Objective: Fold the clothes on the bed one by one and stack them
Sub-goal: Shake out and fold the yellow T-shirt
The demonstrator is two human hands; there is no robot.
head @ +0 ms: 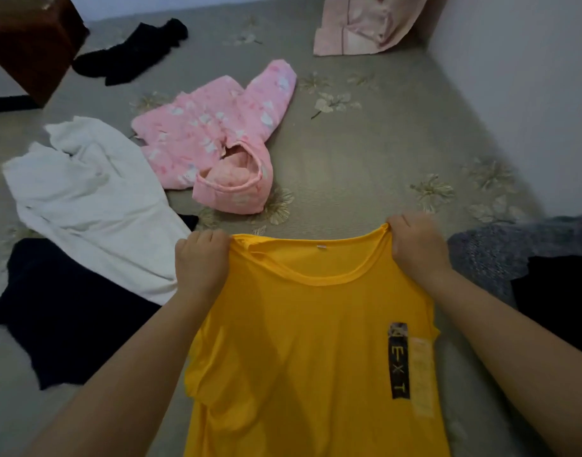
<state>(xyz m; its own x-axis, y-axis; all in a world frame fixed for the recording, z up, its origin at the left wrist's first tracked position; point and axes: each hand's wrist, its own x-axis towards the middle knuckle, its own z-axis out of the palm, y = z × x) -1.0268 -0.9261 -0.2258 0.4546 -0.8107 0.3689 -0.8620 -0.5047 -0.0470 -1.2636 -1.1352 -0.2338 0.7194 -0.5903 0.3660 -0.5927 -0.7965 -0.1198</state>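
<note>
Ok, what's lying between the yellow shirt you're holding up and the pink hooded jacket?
In the head view, only bare bedspread with its flower print lies between the yellow shirt and the pink hooded jacket. No other garment sits in that stretch.

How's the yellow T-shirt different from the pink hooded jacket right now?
The plain yellow T-shirt is gripped at its shoulders by the left hand and right hand; the pink hooded jacket lies untouched, crumpled on the bed. The T-shirt looks thin, the jacket padded and patterned. Neither is folded.

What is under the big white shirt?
A dark navy garment pokes out from under the white shirt, and a small black scrap shows at its edge. Anything else beneath is covered.
</note>
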